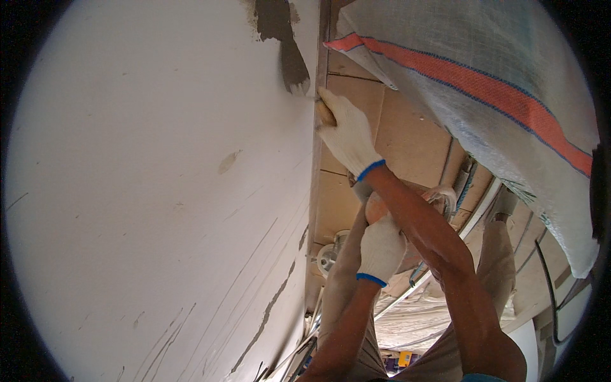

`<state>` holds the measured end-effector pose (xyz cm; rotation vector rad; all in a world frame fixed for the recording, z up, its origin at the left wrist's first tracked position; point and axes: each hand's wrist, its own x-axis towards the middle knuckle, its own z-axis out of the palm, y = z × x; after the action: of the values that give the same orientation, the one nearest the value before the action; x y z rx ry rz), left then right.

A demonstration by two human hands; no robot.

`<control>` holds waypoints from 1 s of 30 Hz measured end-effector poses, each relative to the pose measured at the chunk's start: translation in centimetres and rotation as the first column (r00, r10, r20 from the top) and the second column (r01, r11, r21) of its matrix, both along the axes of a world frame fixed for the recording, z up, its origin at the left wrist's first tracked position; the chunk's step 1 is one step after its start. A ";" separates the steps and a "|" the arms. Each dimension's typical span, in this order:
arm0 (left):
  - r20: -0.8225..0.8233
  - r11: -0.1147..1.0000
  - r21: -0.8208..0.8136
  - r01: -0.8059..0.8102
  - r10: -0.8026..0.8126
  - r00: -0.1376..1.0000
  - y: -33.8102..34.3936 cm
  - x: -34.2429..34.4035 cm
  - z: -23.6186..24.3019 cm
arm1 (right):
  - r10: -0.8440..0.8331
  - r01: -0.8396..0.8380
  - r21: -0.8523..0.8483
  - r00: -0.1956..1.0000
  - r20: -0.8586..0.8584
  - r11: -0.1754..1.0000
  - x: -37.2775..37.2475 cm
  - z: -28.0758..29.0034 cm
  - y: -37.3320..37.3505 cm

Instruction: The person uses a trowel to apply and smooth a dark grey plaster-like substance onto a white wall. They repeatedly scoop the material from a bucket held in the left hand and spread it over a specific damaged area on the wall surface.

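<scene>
Right hand [349,130] grips a handle [327,114] by the wall [159,127]; can't tell with left hand [382,249] fingers. Uneven pressure might gouge the wall's grey patch [273,20].

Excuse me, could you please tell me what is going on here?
A person in white gloves is working beside a pale wall. The right hand grips a tan handle at the wall's edge, just below a dark grey patch. The left hand is lower down, against a round orange-brown thing; its grip is unclear. A red-striped sack is to the right.
</scene>
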<state>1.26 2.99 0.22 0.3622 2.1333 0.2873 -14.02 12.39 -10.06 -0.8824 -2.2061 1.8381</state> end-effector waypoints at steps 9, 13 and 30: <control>-0.016 1.000 0.001 -0.022 0.022 1.000 0.2 0.2 0.0 | -0.026 0.069 -0.371 0.993 0.118 0.926 0.6 1.4 0.5; 0.047 0.998 -0.033 0.061 -0.059 0.997 -0.4 0.6 -0.5 | -0.068 0.092 -0.378 0.995 0.075 0.921 -1.5 0.7 0.2; 0.212 0.992 -0.120 0.023 0.004 0.977 -0.2 -0.1 -0.1 | -0.110 0.137 -0.461 0.990 0.084 0.877 -1.7 2.6 -0.6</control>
<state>1.13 2.76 0.15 0.2584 1.9280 0.1800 -15.70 11.82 -7.46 -1.1319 -1.6992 2.3480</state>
